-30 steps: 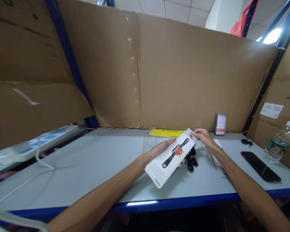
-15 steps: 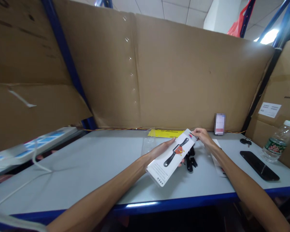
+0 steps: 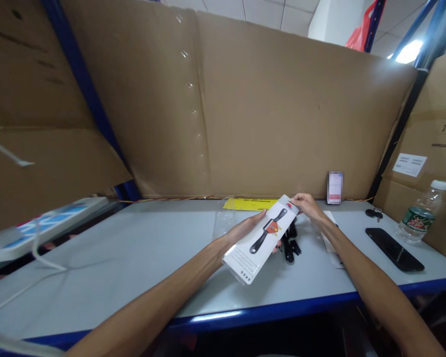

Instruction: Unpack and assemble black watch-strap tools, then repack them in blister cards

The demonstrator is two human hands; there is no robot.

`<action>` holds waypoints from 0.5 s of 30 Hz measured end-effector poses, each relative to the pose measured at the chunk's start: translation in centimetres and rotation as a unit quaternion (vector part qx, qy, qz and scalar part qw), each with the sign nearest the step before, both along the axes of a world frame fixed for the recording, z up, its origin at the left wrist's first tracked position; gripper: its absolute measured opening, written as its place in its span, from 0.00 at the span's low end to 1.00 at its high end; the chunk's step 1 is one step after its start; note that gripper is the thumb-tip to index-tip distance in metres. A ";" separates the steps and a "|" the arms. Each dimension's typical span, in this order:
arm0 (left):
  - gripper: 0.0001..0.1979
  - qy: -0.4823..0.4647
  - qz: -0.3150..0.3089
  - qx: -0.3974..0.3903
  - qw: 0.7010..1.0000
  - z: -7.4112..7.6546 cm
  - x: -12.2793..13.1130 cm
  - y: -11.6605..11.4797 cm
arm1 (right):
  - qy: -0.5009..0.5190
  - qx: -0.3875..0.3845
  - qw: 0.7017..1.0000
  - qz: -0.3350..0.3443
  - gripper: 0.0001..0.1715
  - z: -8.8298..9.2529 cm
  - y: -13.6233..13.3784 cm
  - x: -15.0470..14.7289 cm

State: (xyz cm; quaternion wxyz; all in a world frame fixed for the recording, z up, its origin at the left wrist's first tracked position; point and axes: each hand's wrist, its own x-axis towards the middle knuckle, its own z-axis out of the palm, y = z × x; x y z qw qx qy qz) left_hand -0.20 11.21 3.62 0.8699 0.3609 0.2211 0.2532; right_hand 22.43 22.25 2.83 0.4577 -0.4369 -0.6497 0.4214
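Observation:
A long white retail package (image 3: 262, 248), printed with a black two-handled tool around an orange middle, is held tilted above the table. My left hand (image 3: 249, 225) is closed round it from the left and beneath, its fingertips showing at the right edge. At the package's top end, my right hand (image 3: 305, 204) pinches the corner; part of that grip is hidden. Several black pieces (image 3: 290, 248) lie on the table just behind and right of the package, partly covered by it.
Yellow printed sheet (image 3: 245, 204) and clear plastic bag (image 3: 223, 223) lie at the back. Toward the right are a white card (image 3: 330, 248), dark phone (image 3: 394, 249), keys (image 3: 374, 213), water bottle (image 3: 418, 218) and propped phone (image 3: 335, 188). A power strip (image 3: 59, 225) with a white cable sits left.
The view has shifted slightly, so the whole scene sits a little differently in frame. Both hands keep their hold on the package, with hardly any movement against the table.

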 end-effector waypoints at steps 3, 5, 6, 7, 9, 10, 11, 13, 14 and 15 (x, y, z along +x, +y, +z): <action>0.31 0.004 0.012 -0.005 1.000 0.3 0.1 -0.3 | 0.025 -0.063 0.998 0.009 0.12 0.3 -0.5 0.0; 0.31 0.002 0.011 -0.004 1.000 0.2 0.1 -0.3 | 0.044 -0.098 0.994 0.025 0.12 0.5 -0.8 0.1; 0.32 0.000 0.007 0.000 1.000 0.0 0.0 -0.2 | 0.052 -0.113 0.992 0.034 0.12 0.6 -1.0 0.2; 0.32 -0.001 0.004 0.004 1.000 -0.2 -0.2 -0.1 | 0.056 -0.122 0.990 0.041 0.11 0.7 -1.2 0.3; 0.34 0.003 -0.005 0.011 1.000 -0.7 -0.5 0.3 | 0.048 -0.109 0.992 0.041 0.10 0.8 -1.5 0.4; 0.34 0.007 -0.007 0.014 1.000 -0.9 -0.6 0.4 | 0.040 -0.082 0.995 0.030 0.10 0.9 -1.6 0.4; 0.34 0.008 -0.006 0.016 1.000 -1.0 -0.6 0.5 | 0.030 -0.046 0.998 0.015 0.10 0.8 -1.7 0.4; 0.34 0.002 0.006 0.024 1.000 -1.1 -0.5 0.4 | 0.010 0.031 0.999 -0.022 0.10 0.8 -1.7 0.3; 0.33 -0.003 0.013 0.028 1.000 -1.0 -0.4 0.3 | 0.001 0.061 0.997 -0.038 0.10 0.7 -1.7 0.2; 0.33 -0.008 0.021 0.032 0.999 -0.8 -0.2 0.2 | -0.007 0.083 0.995 -0.051 0.11 0.7 -1.8 0.1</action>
